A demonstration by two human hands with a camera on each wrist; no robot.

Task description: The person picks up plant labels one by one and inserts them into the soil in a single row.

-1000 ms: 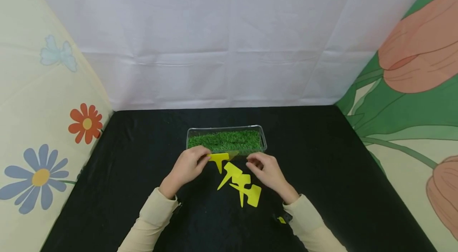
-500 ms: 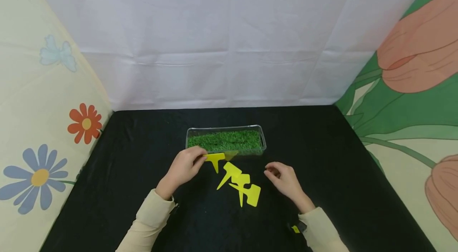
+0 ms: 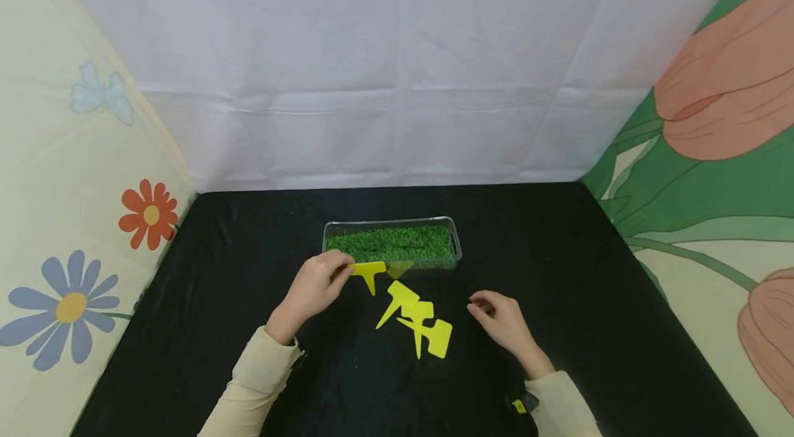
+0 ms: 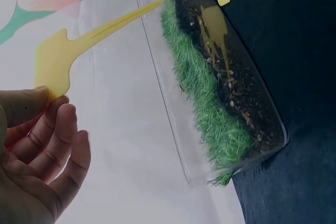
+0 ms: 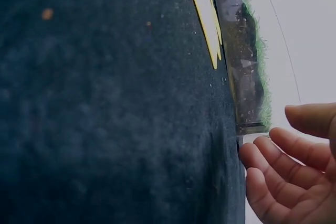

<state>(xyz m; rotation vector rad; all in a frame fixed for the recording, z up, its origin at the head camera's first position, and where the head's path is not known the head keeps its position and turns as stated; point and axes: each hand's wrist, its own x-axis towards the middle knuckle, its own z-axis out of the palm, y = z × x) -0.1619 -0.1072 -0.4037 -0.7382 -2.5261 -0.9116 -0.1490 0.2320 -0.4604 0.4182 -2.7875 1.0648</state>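
Observation:
In the head view my left hand point(image 3: 312, 287) pinches one end of the head of a yellow T-shaped plant label point(image 3: 370, 269), just in front of a clear plastic tray. The left wrist view shows thumb and index finger on the edge of that label point(image 4: 56, 61), its pointed stem directed toward the tray. My right hand point(image 3: 505, 323) is held off to the right, fingers loosely bent and holding nothing. Between the hands lie more plant labels: one point(image 3: 404, 293) by itself, then a second point(image 3: 419, 311) partly covered by a third point(image 3: 439, 339).
The clear tray point(image 3: 387, 220) holds green grass point(image 3: 393, 242) over dark soil point(image 4: 247, 95). A yellow reflection shows in its front wall. Black cloth point(image 3: 248, 244) covers the table. A white sheet point(image 3: 397, 78) hangs behind, with flower-printed cloths point(image 3: 68, 309) at both sides.
My right hand has moved away to the right and toward me. The left hand, still pinching its label, has shifted slightly left. The labels on the cloth stay put.

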